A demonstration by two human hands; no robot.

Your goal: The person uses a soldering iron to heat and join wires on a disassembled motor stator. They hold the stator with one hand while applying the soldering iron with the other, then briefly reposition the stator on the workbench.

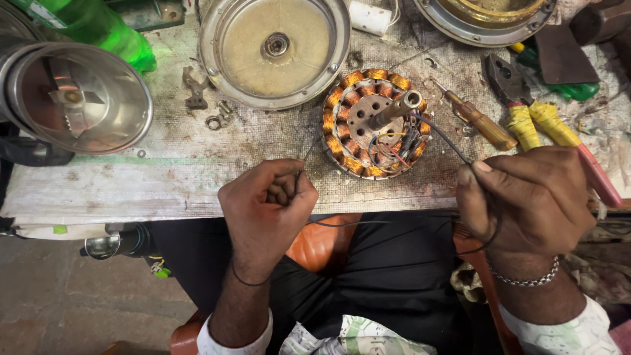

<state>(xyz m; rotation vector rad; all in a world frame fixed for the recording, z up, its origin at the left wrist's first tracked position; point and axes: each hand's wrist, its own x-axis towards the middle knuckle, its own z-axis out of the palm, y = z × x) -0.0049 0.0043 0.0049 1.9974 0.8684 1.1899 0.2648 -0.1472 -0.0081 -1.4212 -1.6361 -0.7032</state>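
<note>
Looking down from a head-worn camera at a worn, stained workbench (197, 164), a seated person works on a fan motor stator (374, 125), a round core ringed with copper-orange windings and a steel shaft rising from its middle. It lies on the bench just beyond the hands, roughly between them. The left hand (268, 204) is curled into a closed fist at the bench's near edge, its fingers pinching a thin dark wire (309, 152) that runs up towards the stator. The right hand (529, 197) is also closed, thumb pressed against forefinger, gripping another dark wire (447, 139) that stretches from the stator's tangle of coloured leads and loops down below the hand. A metal bracelet (526, 279) circles the right wrist. Behind the stator sits a round, shallow metal motor cover (275, 46). To the right lie a wooden-handled screwdriver (480, 121) and pliers (532, 112) with yellow grips, close beside the right hand. At far left a shiny steel jar (79, 98) lies on its side, blades visible inside, with a green plastic bottle (98, 29) behind it. Small nuts and washers (217, 117) are scattered near the cover.
</note>
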